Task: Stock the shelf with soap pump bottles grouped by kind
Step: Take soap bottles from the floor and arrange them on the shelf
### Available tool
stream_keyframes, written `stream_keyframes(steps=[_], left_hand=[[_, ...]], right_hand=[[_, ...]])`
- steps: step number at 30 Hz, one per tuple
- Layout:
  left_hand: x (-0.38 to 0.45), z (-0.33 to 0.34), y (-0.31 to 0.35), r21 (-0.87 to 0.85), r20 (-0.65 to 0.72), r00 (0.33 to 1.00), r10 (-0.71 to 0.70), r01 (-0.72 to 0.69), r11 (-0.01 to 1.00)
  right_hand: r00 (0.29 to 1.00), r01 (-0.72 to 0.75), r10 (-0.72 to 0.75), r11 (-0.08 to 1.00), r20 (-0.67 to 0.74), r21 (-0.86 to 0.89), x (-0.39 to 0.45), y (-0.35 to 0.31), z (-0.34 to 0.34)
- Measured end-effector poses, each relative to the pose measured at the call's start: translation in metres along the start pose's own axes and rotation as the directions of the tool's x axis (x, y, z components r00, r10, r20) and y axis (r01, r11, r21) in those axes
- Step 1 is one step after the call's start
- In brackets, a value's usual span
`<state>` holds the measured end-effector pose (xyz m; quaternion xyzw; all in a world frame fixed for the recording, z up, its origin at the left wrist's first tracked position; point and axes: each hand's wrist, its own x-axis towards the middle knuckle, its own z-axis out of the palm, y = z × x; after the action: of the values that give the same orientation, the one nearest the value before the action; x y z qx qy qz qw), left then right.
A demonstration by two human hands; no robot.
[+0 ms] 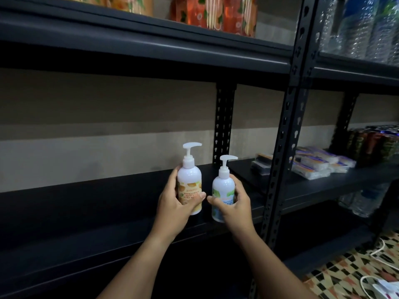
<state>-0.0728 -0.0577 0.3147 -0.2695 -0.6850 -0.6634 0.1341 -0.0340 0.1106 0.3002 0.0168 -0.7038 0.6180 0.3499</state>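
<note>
My left hand [172, 209] grips a white soap pump bottle with an orange label [190, 180], fingers and thumb curled round its body. Just to its right, my right hand [234, 207] grips a second white pump bottle with a green and blue label [223, 184], held a little lower. Both bottles are upright, pump spouts pointing right, above the front of the black middle shelf [86, 203]. I cannot tell whether either bottle touches the shelf board.
A perforated black upright post [280, 160] stands right of my hands. Beyond it lie packets of tissues [317, 165] and dark cans [375, 143]. Orange refill pouches [213, 14] sit on the shelf above, water bottles [362, 26] at upper right. White cables [377, 251] lie on the patterned floor.
</note>
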Motion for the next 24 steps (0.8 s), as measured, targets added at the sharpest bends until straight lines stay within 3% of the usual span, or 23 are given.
stream_keyframes(steps=[6, 16, 24], left_hand=[[0.007, -0.005, -0.021, 0.017, -0.037, 0.999, -0.005, 0.006, 1.000], [0.030, -0.003, -0.043, 0.057, -0.072, 0.997, -0.009, 0.013, 0.998], [0.072, -0.002, -0.074, 0.001, -0.133, 0.991, -0.027, 0.027, 1.000]], right_hand=[[1.000, -0.022, 0.022, 0.997, 0.002, -0.076, 0.013, 0.012, 0.001], [0.992, -0.112, 0.125, 0.909, 0.005, -0.402, 0.050, 0.033, 0.012], [0.973, -0.228, 0.220, 0.852, -0.074, -0.471, 0.109, 0.068, 0.029]])
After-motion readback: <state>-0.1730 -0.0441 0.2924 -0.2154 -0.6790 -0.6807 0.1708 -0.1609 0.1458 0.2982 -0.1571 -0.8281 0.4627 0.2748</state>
